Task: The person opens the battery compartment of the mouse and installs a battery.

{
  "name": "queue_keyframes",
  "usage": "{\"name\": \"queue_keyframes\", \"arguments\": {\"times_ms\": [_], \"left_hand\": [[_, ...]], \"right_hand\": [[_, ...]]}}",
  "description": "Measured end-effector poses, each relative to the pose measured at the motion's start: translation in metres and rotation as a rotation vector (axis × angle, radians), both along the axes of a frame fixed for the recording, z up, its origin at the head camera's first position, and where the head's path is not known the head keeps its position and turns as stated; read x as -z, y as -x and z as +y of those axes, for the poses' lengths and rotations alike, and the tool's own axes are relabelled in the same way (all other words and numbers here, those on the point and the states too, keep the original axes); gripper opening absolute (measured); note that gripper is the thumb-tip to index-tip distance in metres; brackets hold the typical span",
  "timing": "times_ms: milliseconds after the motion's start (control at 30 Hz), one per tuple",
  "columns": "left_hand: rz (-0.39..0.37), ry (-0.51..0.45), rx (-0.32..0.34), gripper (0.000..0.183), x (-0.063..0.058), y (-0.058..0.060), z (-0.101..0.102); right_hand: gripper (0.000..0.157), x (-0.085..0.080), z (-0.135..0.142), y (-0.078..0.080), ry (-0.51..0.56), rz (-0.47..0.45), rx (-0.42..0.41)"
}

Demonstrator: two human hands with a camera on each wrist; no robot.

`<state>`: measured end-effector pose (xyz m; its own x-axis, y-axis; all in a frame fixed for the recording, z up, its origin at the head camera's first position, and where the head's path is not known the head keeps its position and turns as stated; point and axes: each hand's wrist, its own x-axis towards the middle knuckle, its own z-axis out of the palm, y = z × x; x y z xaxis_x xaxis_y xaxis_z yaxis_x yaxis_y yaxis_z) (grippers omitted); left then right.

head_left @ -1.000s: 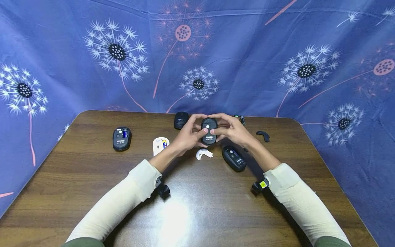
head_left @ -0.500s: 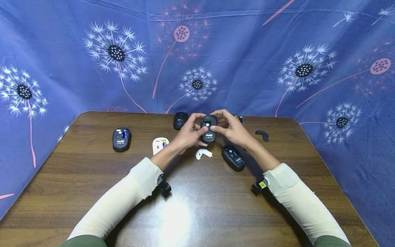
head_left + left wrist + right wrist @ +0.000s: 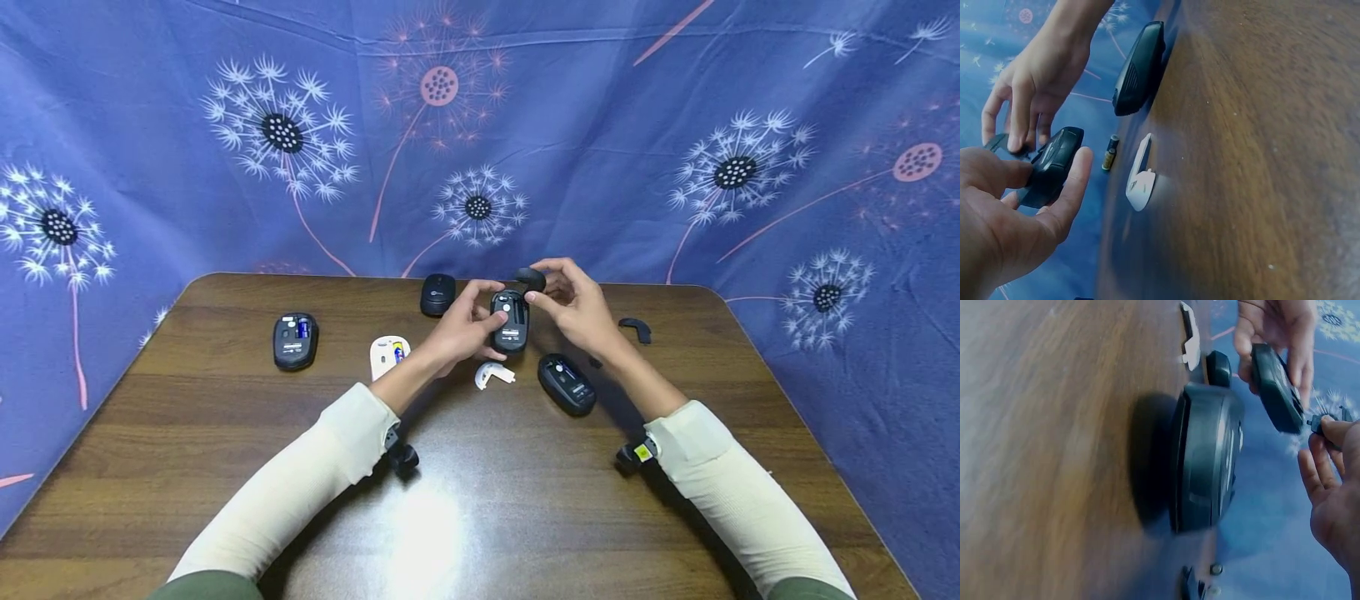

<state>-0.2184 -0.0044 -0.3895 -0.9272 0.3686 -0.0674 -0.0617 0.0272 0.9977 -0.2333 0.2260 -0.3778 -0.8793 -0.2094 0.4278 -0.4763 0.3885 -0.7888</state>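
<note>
My left hand grips a black computer mouse above the table, its underside turned up and its battery compartment uncovered. Just off the top end of this mouse, my right hand pinches a black curved battery cover between thumb and fingers. The right wrist view shows the cover close to the mouse's end; whether they touch, I cannot tell. Below the hands lie a white curved cover and another black mouse, bottom up with its compartment uncovered.
A white mouse and a black mouse, both bottom up with batteries showing, lie on the left. One black mouse stands upright at the back. A black cover lies on the right; batteries show in the left wrist view.
The battery cover has come off the held mouse and moved up and right with my right hand, exposing the compartment. My left hand keeps its grip on the mouse.
</note>
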Motion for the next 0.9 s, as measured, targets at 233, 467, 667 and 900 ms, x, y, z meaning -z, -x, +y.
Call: {"name": "queue_keyframes", "arguments": {"times_ms": [233, 467, 667, 900], "left_hand": [[0.003, -0.006, -0.001, 0.054, 0.003, 0.0, -0.003], [-0.016, -0.028, 0.003, 0.053, 0.003, -0.003, -0.002], [-0.004, -0.017, 0.011, 0.055, 0.001, -0.004, -0.001], [-0.007, -0.012, -0.01, 0.051, 0.003, -0.005, -0.005]], "right_hand": [[0.051, 0.003, 0.036, -0.007, -0.039, -0.076, 0.07], [0.052, 0.003, 0.084, -0.018, -0.093, -0.188, 0.13], [0.054, 0.002, 0.134, -0.024, -0.239, -0.258, 0.227], [0.061, 0.009, 0.184, -0.021, -0.351, -0.368, 0.305]]}}
